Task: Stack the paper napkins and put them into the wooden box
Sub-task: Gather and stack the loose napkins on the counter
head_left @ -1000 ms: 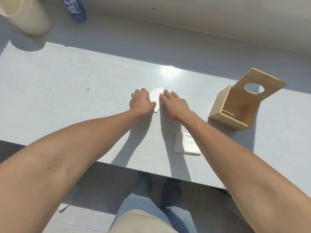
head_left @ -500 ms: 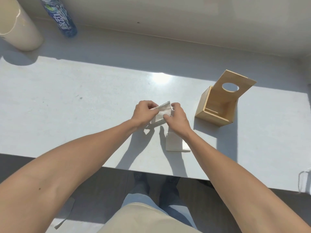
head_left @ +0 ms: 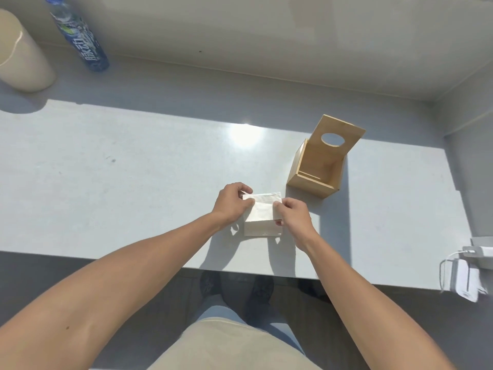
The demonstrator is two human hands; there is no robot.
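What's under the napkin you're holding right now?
A napkin stack lies on the table under the held napkin, pinched by left hand and right hand. The stack's far part is covered.

A plain indoor room, though home or office cannot be told. A bare pale grey table [head_left: 133, 182] stands pushed against an off-white wall [head_left: 266, 36] in a corner, lit by hard sunlight. A blue-labelled drink bottle [head_left: 80, 38] and a cream cylinder [head_left: 24, 62] stand at its back; white chargers [head_left: 464, 279] hang off its right end.

Sunlit pale grey table [head_left: 133, 182] against an off-white wall [head_left: 266, 36], dark floor [head_left: 160, 289] below.
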